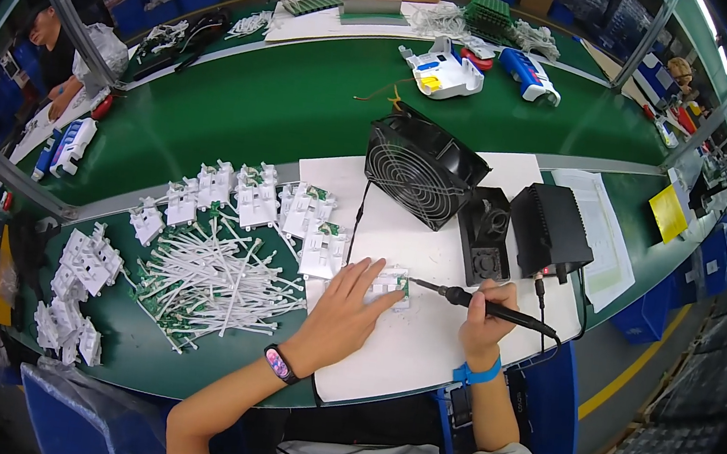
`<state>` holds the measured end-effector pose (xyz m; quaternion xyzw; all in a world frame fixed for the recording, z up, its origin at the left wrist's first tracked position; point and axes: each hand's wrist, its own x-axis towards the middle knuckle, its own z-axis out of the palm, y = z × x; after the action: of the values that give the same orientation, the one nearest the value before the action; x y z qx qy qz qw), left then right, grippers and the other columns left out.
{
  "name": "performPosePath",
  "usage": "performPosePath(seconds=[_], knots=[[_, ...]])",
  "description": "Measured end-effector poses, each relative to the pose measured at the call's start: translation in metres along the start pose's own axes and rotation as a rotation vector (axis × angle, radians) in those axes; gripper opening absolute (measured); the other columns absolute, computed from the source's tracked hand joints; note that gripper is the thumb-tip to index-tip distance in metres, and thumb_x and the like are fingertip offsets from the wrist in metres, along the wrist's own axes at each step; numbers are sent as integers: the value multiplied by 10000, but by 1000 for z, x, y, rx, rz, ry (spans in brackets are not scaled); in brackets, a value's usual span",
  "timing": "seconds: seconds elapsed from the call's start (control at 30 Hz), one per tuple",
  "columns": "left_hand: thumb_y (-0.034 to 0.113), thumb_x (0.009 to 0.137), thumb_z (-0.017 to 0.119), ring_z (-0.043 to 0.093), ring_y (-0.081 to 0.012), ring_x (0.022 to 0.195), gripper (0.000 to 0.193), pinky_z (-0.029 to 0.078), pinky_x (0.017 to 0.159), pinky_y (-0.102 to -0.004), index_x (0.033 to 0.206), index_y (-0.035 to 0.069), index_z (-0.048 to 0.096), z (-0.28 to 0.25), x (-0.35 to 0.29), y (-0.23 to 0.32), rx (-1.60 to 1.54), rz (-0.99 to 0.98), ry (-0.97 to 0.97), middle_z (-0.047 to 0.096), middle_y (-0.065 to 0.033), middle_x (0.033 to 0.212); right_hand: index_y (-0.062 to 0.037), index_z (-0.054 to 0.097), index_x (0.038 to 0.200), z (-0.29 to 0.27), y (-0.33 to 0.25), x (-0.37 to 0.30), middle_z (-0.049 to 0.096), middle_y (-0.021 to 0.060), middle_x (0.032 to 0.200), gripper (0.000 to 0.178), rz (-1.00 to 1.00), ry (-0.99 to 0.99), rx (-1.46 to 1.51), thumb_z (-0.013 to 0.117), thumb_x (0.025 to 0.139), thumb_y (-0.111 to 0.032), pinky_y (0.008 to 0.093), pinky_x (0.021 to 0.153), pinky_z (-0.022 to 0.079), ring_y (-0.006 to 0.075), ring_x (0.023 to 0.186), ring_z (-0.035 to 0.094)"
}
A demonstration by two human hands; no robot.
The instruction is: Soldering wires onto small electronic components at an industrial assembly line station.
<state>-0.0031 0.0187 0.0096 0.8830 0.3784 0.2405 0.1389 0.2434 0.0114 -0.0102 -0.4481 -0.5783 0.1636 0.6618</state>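
On a white sheet in front of me lies a small white plastic part (385,289) with a bit of green circuit board at its right side. My left hand (345,307) is over its left side, thumb and fingers about it, holding it against the sheet. In my right hand (488,320) is a soldering iron (454,295), gripped like a pen. Its thin tip points left and meets or nearly meets the green board edge; actual contact is too small to tell. My left fingers cover some of the part.
A black fan (424,164) stands beyond my hands, beside a soldering iron stand (484,236) and a black box (551,230). Left lie a heap of white cables (219,278) and several white plastic parts (86,263). Across the green conveyor (308,86) another person works.
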Motion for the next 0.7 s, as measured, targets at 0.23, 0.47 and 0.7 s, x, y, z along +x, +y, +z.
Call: performPosePath(seconds=[0.23, 0.47, 0.7], knots=[[12, 832, 620, 370, -415, 1403, 499, 307, 1175, -525, 1321, 115, 620, 0, -1, -1, -27, -26, -13, 416, -229, 1483, -30, 473, 833, 3, -3, -1, 506, 47, 658, 189, 47, -23, 2, 637, 914, -76, 265, 523, 315, 94, 560, 400], [9, 840, 602, 377, -422, 1398, 491, 304, 1176, -529, 1319, 112, 621, -2, -1, 0, -44, -25, -1, 426, -232, 1475, -47, 448, 851, 8, -10, 7, 459, 8, 671, 190, 97, 15, 32, 603, 960, -37, 241, 553, 299, 65, 603, 388], [36, 840, 656, 386, -425, 1385, 471, 329, 1157, -522, 1303, 113, 620, 0, -2, -2, 3, -3, 12, 431, -228, 1471, -54, 432, 865, 11, -16, 9, 445, 0, 678, 188, 173, 26, 54, 576, 983, -36, 237, 562, 286, 53, 609, 372]])
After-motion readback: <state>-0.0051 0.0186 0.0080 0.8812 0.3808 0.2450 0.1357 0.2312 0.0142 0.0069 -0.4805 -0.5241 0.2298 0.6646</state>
